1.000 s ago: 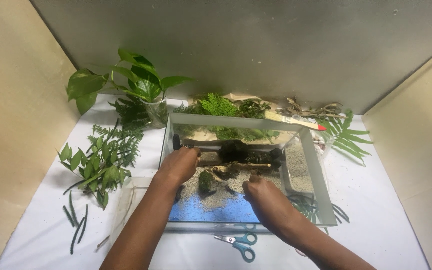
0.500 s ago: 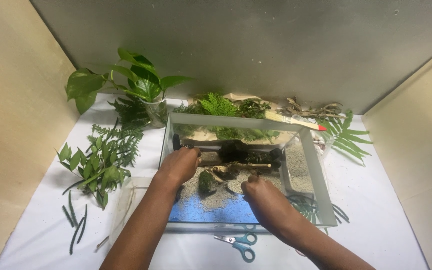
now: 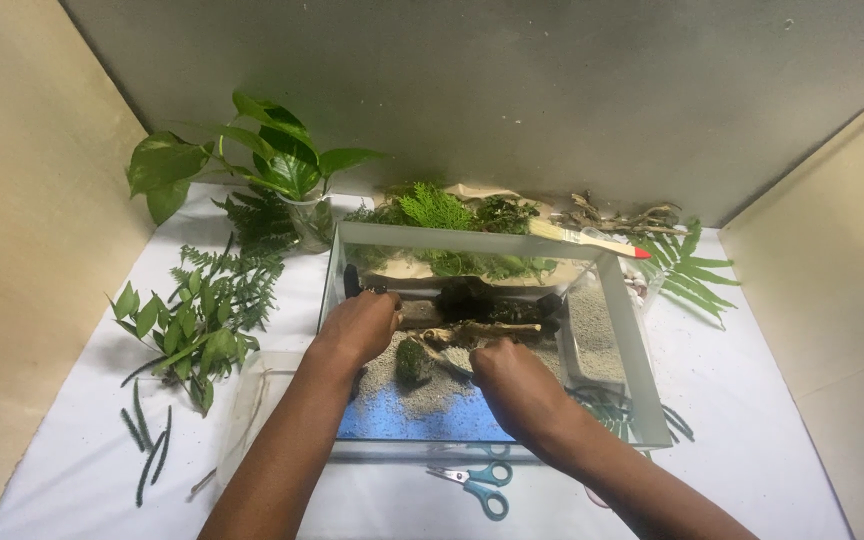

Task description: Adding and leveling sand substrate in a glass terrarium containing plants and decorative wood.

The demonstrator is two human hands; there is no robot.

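A glass tank fills the centre of the frame on a white table. Inside it, grey sand covers a blue base. The left hand curls closed at the tank's left wall. The right hand, fingers bent down, presses into the sand beside driftwood and a moss clump. Scissors lie at bottom centre.

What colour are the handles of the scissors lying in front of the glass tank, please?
The scissors have teal-blue handles, shown best in the head view, the only view here.
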